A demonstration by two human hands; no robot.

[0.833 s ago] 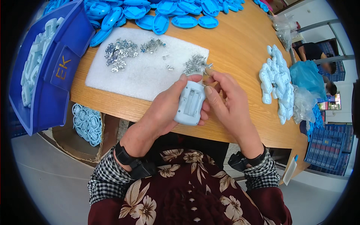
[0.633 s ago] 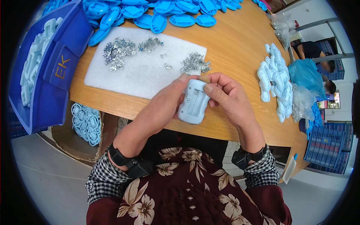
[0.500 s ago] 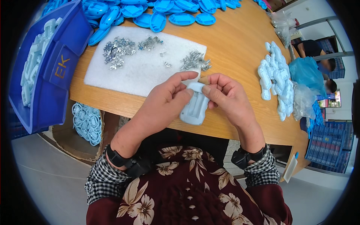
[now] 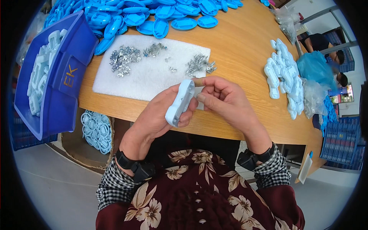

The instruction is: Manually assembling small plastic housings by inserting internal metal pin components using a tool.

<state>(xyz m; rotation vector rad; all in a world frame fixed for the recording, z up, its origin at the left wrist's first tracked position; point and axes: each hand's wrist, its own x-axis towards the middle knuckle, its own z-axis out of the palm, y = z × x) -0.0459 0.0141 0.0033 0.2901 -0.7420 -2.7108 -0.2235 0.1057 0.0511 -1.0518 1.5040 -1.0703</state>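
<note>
At a wooden surface (image 4: 241, 53), a person's left hand (image 4: 155, 109) holds a light-blue plastic casing (image 4: 178, 102) on edge, its hollow side facing right.
The casing is raised just off the near edge of a white foam pad (image 4: 149, 78), gripped in the left fingers; the right hand (image 4: 226, 97) is close beside its upper end, index finger and thumb slightly parted, though whether they pinch something small cannot be told. Small metal pieces (image 4: 125, 59) lie heaped on the pad, bright-blue oval parts (image 4: 165, 11) beyond it, and a blue bin (image 4: 57, 103) stands at left.
</note>
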